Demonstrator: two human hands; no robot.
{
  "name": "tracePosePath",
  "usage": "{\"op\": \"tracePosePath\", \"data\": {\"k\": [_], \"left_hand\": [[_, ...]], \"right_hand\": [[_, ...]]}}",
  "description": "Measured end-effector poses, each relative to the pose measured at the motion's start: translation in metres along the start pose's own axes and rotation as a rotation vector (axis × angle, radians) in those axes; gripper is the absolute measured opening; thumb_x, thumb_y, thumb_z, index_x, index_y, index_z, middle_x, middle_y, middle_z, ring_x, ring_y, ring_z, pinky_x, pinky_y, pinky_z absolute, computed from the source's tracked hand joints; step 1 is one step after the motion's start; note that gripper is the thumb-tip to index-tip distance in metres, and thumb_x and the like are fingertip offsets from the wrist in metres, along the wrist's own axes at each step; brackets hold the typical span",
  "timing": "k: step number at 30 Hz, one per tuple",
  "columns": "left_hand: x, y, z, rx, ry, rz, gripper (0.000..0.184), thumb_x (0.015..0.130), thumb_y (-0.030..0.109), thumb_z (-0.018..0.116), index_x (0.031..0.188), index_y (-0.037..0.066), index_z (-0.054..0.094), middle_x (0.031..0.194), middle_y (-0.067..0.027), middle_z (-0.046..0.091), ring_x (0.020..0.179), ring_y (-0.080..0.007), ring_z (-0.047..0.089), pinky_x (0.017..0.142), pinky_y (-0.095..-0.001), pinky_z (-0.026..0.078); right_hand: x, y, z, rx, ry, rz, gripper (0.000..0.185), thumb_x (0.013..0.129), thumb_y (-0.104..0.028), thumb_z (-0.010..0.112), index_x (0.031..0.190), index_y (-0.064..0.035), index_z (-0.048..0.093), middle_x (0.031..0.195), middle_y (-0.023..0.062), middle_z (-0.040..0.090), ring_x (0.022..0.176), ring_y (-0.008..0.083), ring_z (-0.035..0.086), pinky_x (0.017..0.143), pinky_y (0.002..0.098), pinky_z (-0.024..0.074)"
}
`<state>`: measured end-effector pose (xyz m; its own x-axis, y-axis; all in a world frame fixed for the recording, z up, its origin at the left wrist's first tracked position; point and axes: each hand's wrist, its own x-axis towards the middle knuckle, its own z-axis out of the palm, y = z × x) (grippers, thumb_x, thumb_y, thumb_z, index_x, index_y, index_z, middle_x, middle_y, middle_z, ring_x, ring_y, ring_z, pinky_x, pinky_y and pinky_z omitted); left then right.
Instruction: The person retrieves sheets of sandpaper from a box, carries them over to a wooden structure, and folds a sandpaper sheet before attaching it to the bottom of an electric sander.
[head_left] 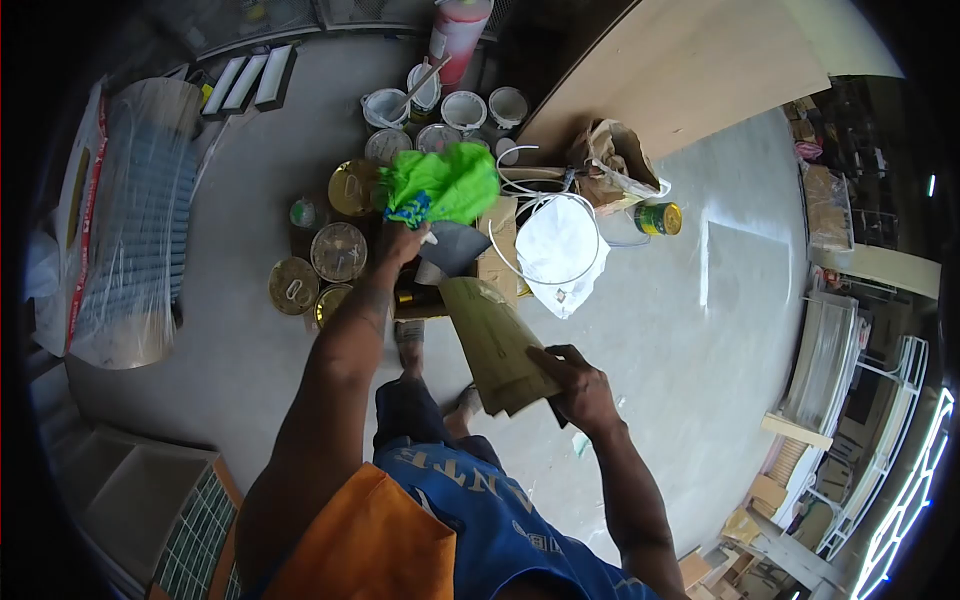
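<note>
My left hand (404,243) reaches forward, closed on a crumpled bright green cloth (445,182) with a blue patch at its lower end. Its fingers are partly hidden by the cloth. Just right of that hand is a dark grey sheet (458,250), above an open cardboard box (497,255). In front of my body, my right hand (583,388) grips the near end of a curved stack of yellowish-beige sheets (495,345), thumb on top. The far end of the sheets overlaps the box, and I cannot tell whether they touch it.
Lidded cans (338,252) stand left of the box, and white buckets (464,110) behind it. A white bag (562,250) with a loop of pale tubing, a brown paper bag (612,165) and a green-yellow tin (658,219) lie to the right. A wooden panel (690,75) leans at back right.
</note>
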<state>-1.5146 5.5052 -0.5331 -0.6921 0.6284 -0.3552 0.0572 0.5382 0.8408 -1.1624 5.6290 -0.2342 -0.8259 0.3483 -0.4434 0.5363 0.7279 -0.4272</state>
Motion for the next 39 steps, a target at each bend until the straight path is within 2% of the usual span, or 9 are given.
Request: {"op": "tracePosePath", "data": {"k": [5, 7, 9, 15, 18, 24, 27, 32, 39], "left_hand": [[-0.005, 0.021, -0.008, 0.087, 0.081, 0.111, 0.045, 0.091, 0.042, 0.071, 0.104, -0.001, 0.068, 0.085, -0.0117, 0.073, 0.074, -0.0257, 0.067, 0.075, -0.0418, 0.055], [-0.018, 0.052, -0.013, 0.081, -0.363, -0.293, 0.055, 0.09, 0.053, 0.07, 0.099, -0.001, 0.068, 0.079, -0.015, 0.072, 0.061, -0.0256, 0.065, 0.07, -0.0415, 0.056], [-0.025, 0.062, -0.012, 0.025, -0.391, -0.309, 0.068, 0.088, 0.067, 0.063, 0.099, 0.001, 0.07, 0.08, -0.0198, 0.071, 0.058, -0.0289, 0.067, 0.067, -0.0424, 0.057], [-0.039, 0.074, 0.005, 0.573, 0.195, -0.065, 0.068, 0.087, 0.07, 0.06, 0.081, 0.003, 0.071, 0.078, -0.0185, 0.072, 0.071, -0.0381, 0.07, 0.062, -0.0496, 0.055], [-0.042, 0.059, 0.014, 0.239, 0.158, -0.052, 0.065, 0.089, 0.065, 0.063, 0.065, 0.005, 0.067, 0.062, -0.0175, 0.065, 0.057, -0.0356, 0.065, 0.055, -0.0463, 0.051], [-0.139, 0.075, 0.038, -0.252, -0.25, 0.225, 0.054, 0.089, 0.055, 0.072, 0.111, 0.005, 0.07, 0.102, -0.0164, 0.074, 0.092, -0.0259, 0.072, 0.081, -0.0384, 0.055], [-0.243, 0.109, 0.017, 0.156, -0.098, 0.349, 0.06, 0.086, 0.06, 0.069, 0.12, 0.01, 0.069, 0.105, -0.0176, 0.07, 0.1, -0.0369, 0.068, 0.087, -0.0454, 0.053], [-0.35, 0.079, 0.025, 0.24, 0.317, 0.053, 0.038, 0.094, 0.044, 0.062, 0.102, 0.007, 0.068, 0.097, -0.0175, 0.068, 0.096, -0.0392, 0.067, 0.085, -0.0512, 0.053], [-0.497, 0.094, 0.051, 0.322, 0.654, -0.356, 0.033, 0.094, 0.039, 0.06, 0.099, 0.007, 0.066, 0.106, -0.0169, 0.066, 0.099, -0.0393, 0.066, 0.088, -0.0528, 0.053]], "right_hand": [[-0.033, -0.011, -0.021, -0.126, 0.114, -0.094, 0.067, 0.075, 0.007, 0.065, 0.132, -0.0277, 0.067, 0.124, 0.0072, 0.067, 0.099, 0.0293, 0.073, 0.076, 0.0392, 0.0631], [-0.04, -0.019, -0.033, -0.159, 0.122, -0.094, 0.065, 0.075, 0.005, 0.067, 0.131, -0.0276, 0.068, 0.124, 0.0067, 0.067, 0.097, 0.0285, 0.073, 0.075, 0.0381, 0.0631], [-0.048, -0.02, -0.039, -0.181, 0.145, -0.106, 0.065, 0.074, 0.005, 0.068, 0.131, -0.0273, 0.068, 0.123, 0.0067, 0.067, 0.096, 0.0284, 0.073, 0.074, 0.0378, 0.063], [-0.067, -0.018, -0.055, -0.203, 0.135, -0.123, 0.065, 0.07, 0.007, 0.066, 0.128, -0.0222, 0.068, 0.121, 0.0046, 0.067, 0.1, 0.0284, 0.071, 0.073, 0.0391, 0.0621], [-0.07, -0.013, -0.05, -0.203, 0.095, -0.159, 0.068, 0.071, 0.006, 0.067, 0.13, -0.0255, 0.067, 0.121, 0.0037, 0.067, 0.099, 0.0276, 0.071, 0.073, 0.0386, 0.0622], [-0.056, 0.012, -0.04, -0.164, 0.031, -0.388, 0.068, 0.073, 0.006, 0.067, 0.131, -0.0287, 0.067, 0.12, 0.0038, 0.067, 0.096, 0.0281, 0.072, 0.072, 0.0391, 0.0621], [-0.04, 0.012, -0.042, -0.148, 0.0, -0.588, 0.066, 0.073, 0.007, 0.067, 0.129, -0.0281, 0.068, 0.119, 0.0042, 0.068, 0.096, 0.0281, 0.071, 0.072, 0.04, 0.0616], [-0.016, 0.0, -0.043, -0.184, -0.11, -0.969, 0.059, 0.067, 0.007, 0.066, 0.12, -0.0171, 0.072, 0.121, 0.0065, 0.069, 0.098, 0.0285, 0.072, 0.076, 0.0383, 0.0618], [-0.01, -0.075, -0.025, -0.314, -0.382, -1.466, 0.061, 0.074, 0.005, 0.065, 0.126, -0.0272, 0.069, 0.122, 0.0026, 0.067, 0.1, 0.0251, 0.07, 0.076, 0.039, 0.0605]]}}
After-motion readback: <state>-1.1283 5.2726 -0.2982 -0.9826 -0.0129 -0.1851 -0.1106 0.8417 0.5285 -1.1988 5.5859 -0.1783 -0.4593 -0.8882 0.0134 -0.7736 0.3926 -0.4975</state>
